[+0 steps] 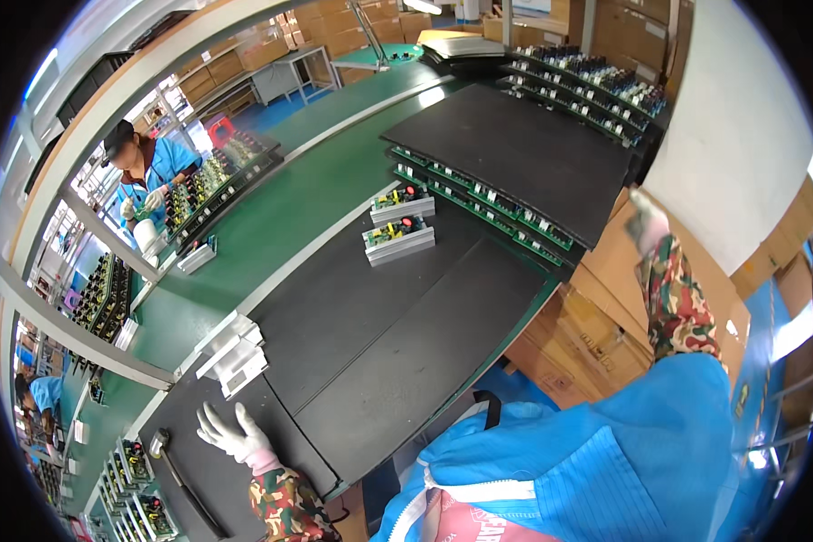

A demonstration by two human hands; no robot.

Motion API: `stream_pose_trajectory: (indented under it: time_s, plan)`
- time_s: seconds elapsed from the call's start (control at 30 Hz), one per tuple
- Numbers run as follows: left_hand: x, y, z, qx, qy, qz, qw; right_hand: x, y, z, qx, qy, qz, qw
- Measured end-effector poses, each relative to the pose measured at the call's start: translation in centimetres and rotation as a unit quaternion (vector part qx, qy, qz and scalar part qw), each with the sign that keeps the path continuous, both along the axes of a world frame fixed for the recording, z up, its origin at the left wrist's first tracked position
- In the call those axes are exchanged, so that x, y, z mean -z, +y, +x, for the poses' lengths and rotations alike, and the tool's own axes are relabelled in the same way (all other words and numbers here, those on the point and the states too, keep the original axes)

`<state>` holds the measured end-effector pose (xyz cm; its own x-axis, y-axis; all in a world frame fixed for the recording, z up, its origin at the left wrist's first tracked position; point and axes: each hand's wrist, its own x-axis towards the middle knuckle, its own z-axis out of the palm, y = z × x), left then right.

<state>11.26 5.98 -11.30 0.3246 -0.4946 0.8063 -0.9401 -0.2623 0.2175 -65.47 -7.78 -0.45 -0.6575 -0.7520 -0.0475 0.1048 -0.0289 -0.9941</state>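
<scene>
A long green bench runs past us, with a white wall off to the right. Big black mats cover the near side. At their far end sits a stack of black trays, with small green boards poking out underneath. A brown box stands by the stack's right side. Over the bench, a worker in blue bends by a rack full of parts.

Some silver metal parts lie in a heap on the mat, just ahead of the left hand. A tool with a long black handle lies to that hand's left. Two boards on silver blocks sit near the trays, out between the two hands.

The left hand, in a white glove, has its fingers spread and nothing in it. The right hand is blurry, over the box and near the trays' edge. I can't tell if it grabs or touches anything.
</scene>
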Motion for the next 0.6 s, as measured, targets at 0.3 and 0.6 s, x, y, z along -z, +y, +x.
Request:
stream_pose_trajectory:
  time_s: [0.3, 0.6]
  plan:
    - [1.5, 0.4, 1.1, 0.011, 0.012, -0.016, 1.0, 1.4, -0.3, 5.3, -0.137, -0.154, 0.078, 0.975]
    - [1.5, 0.2, 0.5, -0.015, 0.043, -0.014, 0.999, -10.5, -2.9, 5.6, -0.131, -0.151, -0.136, 0.97]
